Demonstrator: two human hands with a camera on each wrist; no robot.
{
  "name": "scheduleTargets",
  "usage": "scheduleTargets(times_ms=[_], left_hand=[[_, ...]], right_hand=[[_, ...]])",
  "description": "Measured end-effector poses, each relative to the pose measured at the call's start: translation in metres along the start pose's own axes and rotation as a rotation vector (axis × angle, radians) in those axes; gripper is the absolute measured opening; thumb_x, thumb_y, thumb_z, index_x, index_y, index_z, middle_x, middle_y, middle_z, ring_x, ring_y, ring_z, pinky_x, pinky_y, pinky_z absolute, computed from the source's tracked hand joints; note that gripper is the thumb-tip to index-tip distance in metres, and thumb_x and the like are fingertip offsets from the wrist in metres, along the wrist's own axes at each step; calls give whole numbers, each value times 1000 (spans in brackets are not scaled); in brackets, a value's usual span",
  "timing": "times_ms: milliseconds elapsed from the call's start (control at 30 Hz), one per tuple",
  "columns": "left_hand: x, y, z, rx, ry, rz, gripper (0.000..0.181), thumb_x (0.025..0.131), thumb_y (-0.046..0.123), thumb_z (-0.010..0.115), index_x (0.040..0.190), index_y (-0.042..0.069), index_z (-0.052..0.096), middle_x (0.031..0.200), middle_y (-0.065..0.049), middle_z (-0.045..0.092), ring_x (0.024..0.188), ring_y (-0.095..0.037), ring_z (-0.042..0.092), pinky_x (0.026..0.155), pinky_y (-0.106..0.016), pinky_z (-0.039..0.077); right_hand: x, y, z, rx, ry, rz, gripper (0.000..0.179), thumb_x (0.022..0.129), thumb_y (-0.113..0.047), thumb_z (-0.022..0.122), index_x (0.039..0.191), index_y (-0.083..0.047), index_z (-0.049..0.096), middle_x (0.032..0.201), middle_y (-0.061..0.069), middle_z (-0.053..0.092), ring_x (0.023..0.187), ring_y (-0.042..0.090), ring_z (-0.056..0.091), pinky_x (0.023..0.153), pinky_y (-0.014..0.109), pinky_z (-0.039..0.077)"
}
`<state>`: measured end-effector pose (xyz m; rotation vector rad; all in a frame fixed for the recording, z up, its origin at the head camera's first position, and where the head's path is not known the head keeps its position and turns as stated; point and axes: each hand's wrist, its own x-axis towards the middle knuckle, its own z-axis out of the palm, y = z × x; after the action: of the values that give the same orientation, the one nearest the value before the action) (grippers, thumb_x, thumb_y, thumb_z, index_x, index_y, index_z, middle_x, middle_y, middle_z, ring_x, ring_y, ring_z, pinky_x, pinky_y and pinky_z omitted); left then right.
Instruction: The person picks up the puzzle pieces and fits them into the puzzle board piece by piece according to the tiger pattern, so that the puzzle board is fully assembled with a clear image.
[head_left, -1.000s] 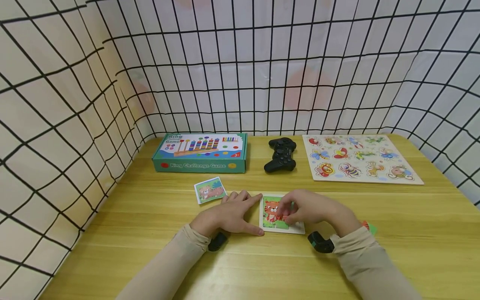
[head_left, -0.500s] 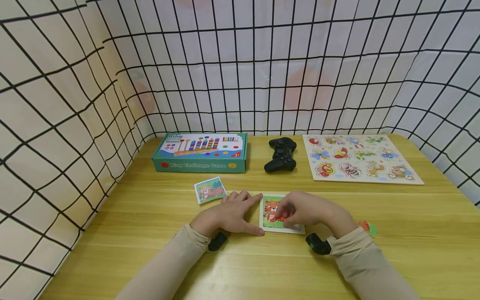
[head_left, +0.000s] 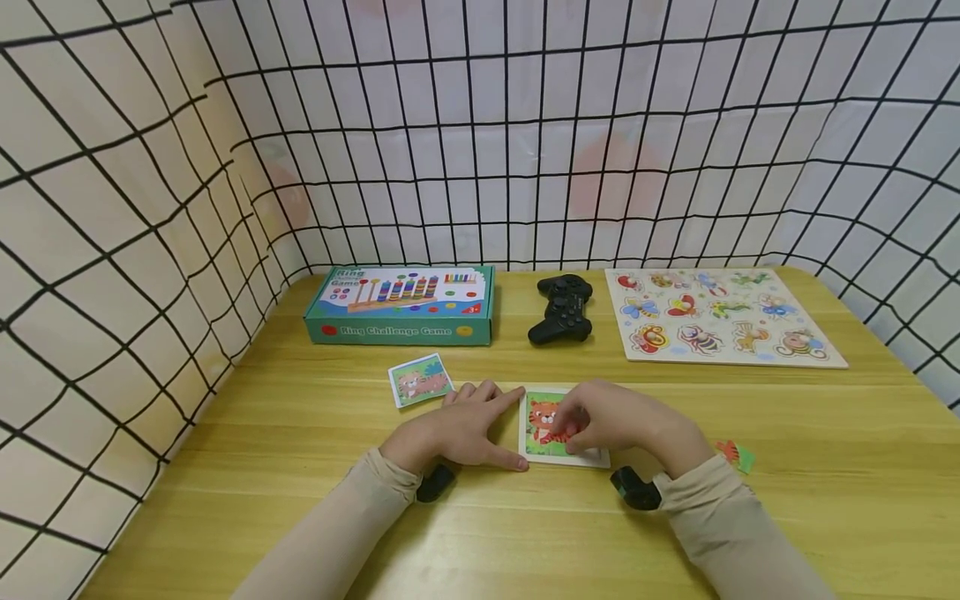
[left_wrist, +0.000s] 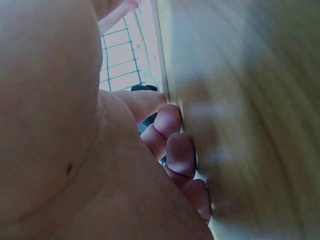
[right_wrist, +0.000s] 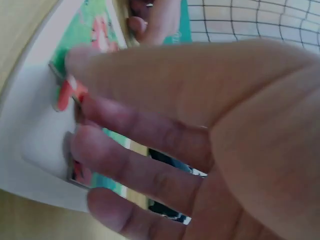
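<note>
A small white-rimmed jigsaw board (head_left: pixel 546 460) with a tiger picture lies in front of me. My left hand (head_left: pixel 467 429) lies palm down beside it, thumb and index finger spread to its left corners. Bent over the board's right half is my right hand (head_left: pixel 622 414), its thumb and index finger pinching a red-and-green puzzle piece (right_wrist: pixel 64 95) low against the assembled part. A bare white section of the tray (right_wrist: pixel 42 132) shows in the right wrist view. In the left wrist view, the left fingertips (left_wrist: pixel 181 152) rest on the tabletop.
One loose orange-and-green puzzle piece (head_left: pixel 741 457) lies right of the right wrist. A tiger picture card (head_left: pixel 422 382) is beyond the left hand. Along the back sit a Ring Challenge Game box (head_left: pixel 401 312), a black game controller (head_left: pixel 564 310) and an insect puzzle board (head_left: pixel 723 321).
The pinched piece has shifted slightly and lies closer in line with the tiger picture. My right wrist has moved a little left, baring more of the loose piece. The left hand stays put.
</note>
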<state>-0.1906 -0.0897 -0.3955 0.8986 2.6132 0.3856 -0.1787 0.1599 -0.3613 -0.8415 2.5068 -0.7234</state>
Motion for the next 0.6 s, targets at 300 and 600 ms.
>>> scheduleTargets(times_ms=[300,600], left_hand=[[-1,0,1,-11,4,6,104,80,73,68,162,28,23,130,4,40,112,-18,35,97,-42,27],[-1,1,-1,-19,-1,7,104,81,72,69,162,28,22,131,3,40,110,-18,34,94,-40,27]], right_hand=[[-23,13,-22,112,-9,71,27,85,-13,82,110,-9,73,89,-1,63,82,16,60,72,34,50],[-74,50,-57,131,8,286,52,78,-12,87,125,-2,66,105,12,62,83,22,59,66,37,52]])
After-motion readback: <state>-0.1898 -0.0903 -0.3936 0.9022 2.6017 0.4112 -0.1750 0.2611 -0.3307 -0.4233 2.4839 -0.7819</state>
